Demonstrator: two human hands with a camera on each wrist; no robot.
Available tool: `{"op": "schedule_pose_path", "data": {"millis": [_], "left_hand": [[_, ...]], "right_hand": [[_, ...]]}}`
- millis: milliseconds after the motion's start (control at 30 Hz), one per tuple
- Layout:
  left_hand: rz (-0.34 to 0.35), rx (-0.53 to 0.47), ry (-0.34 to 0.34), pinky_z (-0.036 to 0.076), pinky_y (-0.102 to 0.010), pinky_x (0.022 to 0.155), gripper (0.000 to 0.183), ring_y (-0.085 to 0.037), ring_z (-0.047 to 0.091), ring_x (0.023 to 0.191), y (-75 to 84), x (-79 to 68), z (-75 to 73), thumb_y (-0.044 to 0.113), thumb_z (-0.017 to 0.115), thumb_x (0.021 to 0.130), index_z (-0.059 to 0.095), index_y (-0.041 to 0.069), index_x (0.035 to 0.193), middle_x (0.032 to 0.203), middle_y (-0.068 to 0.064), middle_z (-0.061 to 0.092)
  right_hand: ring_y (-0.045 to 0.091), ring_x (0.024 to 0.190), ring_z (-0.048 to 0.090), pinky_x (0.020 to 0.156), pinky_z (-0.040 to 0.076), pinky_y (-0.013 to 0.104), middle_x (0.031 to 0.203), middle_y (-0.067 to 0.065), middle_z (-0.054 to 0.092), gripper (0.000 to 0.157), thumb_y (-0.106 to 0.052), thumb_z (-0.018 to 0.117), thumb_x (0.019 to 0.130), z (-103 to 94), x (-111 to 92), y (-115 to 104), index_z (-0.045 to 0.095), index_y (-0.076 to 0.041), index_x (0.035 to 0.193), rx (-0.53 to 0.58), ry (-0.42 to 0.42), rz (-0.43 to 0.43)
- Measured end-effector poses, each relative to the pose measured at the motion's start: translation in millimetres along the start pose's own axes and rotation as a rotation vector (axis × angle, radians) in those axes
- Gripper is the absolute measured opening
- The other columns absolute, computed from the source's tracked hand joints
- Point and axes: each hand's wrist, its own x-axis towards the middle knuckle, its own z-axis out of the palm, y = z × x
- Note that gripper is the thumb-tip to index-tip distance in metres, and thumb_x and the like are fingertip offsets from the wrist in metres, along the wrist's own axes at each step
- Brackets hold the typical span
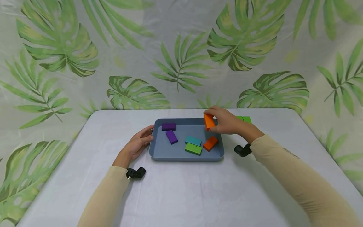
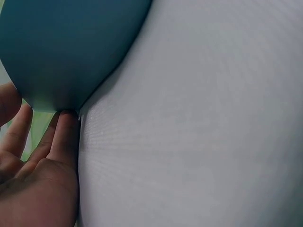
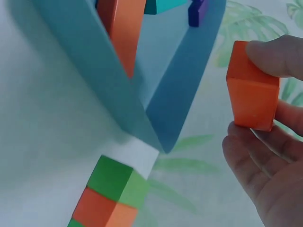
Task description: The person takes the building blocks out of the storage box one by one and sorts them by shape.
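Note:
My right hand (image 1: 226, 122) pinches an orange block (image 1: 209, 122) above the back right corner of a blue-grey tray (image 1: 185, 159). In the right wrist view, the thumb lies on one end of the held block (image 3: 253, 97) and fingertips support the other. My left hand (image 1: 137, 145) touches the tray's left side, its fingers fairly straight against the outer wall (image 2: 71, 61) in the left wrist view. Inside the tray lie two purple blocks (image 1: 171, 137), a teal block (image 1: 193, 141), a green block (image 1: 193, 149) touching it, and another orange block (image 1: 210, 143).
Beyond the tray's right side, partly hidden by my right hand, are green blocks (image 1: 246, 119). The right wrist view shows a green block (image 3: 113, 179) and an orange block (image 3: 102, 208) in a row there. A leaf-patterned cloth (image 1: 181, 69) hangs behind the white table (image 1: 181, 195).

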Motion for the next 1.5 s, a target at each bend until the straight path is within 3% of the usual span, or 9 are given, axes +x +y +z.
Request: {"op": "schedule_pose_path", "data": {"millis": [333, 867, 1033, 1333, 1500], "left_hand": [[-0.009, -0.007, 0.003, 0.017, -0.046, 0.127, 0.064, -0.029, 0.021, 0.154, -1.2, -0.3, 1.1, 0.005, 0.05, 0.101, 0.024, 0.014, 0.159, 0.166, -0.014, 0.019], [0.012, -0.005, -0.019, 0.017, -0.046, 0.127, 0.064, -0.03, 0.021, 0.154, -2.3, -3.2, 1.6, 0.005, 0.049, 0.101, 0.022, 0.012, 0.159, 0.166, -0.016, 0.019], [0.002, -0.011, -0.007, 0.018, -0.045, 0.127, 0.064, -0.029, 0.021, 0.154, -0.9, -3.8, 2.0, 0.004, 0.05, 0.101, 0.024, 0.014, 0.159, 0.166, -0.014, 0.02], [0.01, 0.001, -0.031, 0.017, -0.047, 0.127, 0.064, -0.031, 0.02, 0.154, 1.4, -3.1, 2.0, 0.003, 0.048, 0.102, 0.02, 0.011, 0.159, 0.166, -0.017, 0.017], [0.014, 0.01, -0.033, 0.015, -0.047, 0.127, 0.064, -0.032, 0.018, 0.154, 1.1, -2.2, -0.1, 0.003, 0.047, 0.102, 0.019, 0.01, 0.159, 0.167, -0.017, 0.016]], "right_hand": [[0.031, 0.112, 0.056, 0.095, 0.054, 0.049, 0.138, 0.02, 0.05, 0.066, -0.01, 0.074, 0.083, -18.5, -28, 24, 0.048, 0.001, 0.142, -0.025, 0.021, 0.046], [0.034, 0.113, 0.057, 0.094, 0.055, 0.054, 0.128, 0.019, 0.056, 0.062, -0.009, 0.075, 0.083, -47.7, -75, 60, 0.051, 0.003, 0.138, -0.089, 0.065, 0.121], [0.035, 0.11, 0.057, 0.09, 0.055, 0.055, 0.123, 0.021, 0.058, 0.064, -0.012, 0.077, 0.082, -47.6, -91, 82, 0.051, 0.005, 0.137, -0.129, 0.091, 0.163], [0.043, 0.111, 0.054, 0.091, 0.053, 0.059, 0.128, 0.031, 0.054, 0.071, -0.016, 0.078, 0.082, -42.5, -126, 134, 0.046, 0.01, 0.139, -0.132, 0.108, 0.296], [0.046, 0.111, 0.054, 0.093, 0.049, 0.06, 0.127, 0.033, 0.055, 0.071, -0.016, 0.076, 0.082, -38.8, -134, 158, 0.045, 0.012, 0.14, -0.122, 0.092, 0.349]]}}
